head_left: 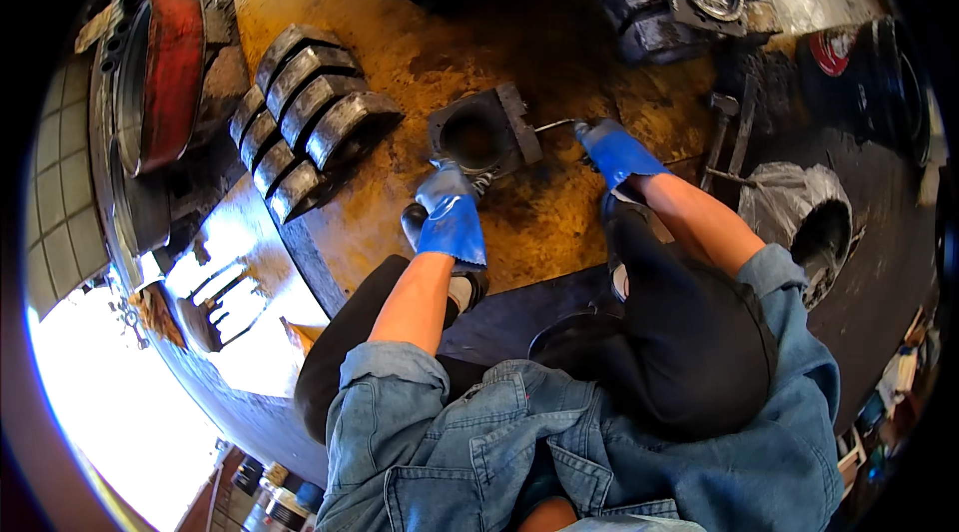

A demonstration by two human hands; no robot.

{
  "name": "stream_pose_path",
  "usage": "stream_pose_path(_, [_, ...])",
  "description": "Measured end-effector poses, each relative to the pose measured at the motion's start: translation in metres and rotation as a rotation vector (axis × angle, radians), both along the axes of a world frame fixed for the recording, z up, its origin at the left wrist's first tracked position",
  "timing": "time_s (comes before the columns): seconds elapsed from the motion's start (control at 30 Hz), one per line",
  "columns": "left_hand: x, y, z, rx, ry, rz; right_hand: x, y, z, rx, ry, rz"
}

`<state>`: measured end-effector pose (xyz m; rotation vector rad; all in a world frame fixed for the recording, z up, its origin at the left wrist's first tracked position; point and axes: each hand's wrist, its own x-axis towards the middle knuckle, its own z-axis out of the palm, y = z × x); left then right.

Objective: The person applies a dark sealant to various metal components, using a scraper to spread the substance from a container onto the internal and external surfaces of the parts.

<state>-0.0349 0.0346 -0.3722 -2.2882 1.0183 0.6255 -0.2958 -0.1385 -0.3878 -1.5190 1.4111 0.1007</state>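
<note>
Stained brown flooring [559, 252] carries a bored metal block [513, 130] mid-frame. The right hand's [614, 147] fingers grip a thin rod [555, 124]; the left hand's [447, 194] grip cannot be told. Skewed force could make the rod slip.

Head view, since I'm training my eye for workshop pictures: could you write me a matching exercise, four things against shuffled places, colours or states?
Things
1. Square metal block
2. Plastic bag
3. Thin metal rod
4. Gloves

Matches
A. Blue
B. Between the block and the right hand
C. Round-holed, left of the rod
D. Crumpled, right of the right hand

Pairs: 1-C; 2-D; 3-B; 4-A
</note>
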Motion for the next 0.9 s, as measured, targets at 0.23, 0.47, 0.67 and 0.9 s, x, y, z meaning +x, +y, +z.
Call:
stream_pose_path(0.23, [0.001, -0.008, -0.008, -0.018, 0.040, 0.027, -0.002, -0.007, 0.008, 0.080, 0.139, 0.065])
stream_pose_path(0.47, [0.005, -0.008, 0.010, -0.090, 0.033, 0.094, 0.003, 0.003, -0.014, 0.283, -0.023, -0.189])
stream_pose_path(0.67, [0.008, -0.009, 0.031, -0.102, 0.136, 0.062, 0.058, 0.023, 0.008, 0.259, 0.170, 0.037])
stream_pose_path(0.9, [0.007, -0.008, 0.009, -0.023, 0.258, 0.109, 0.018, 0.008, 0.014, 0.349, 0.096, -0.174])
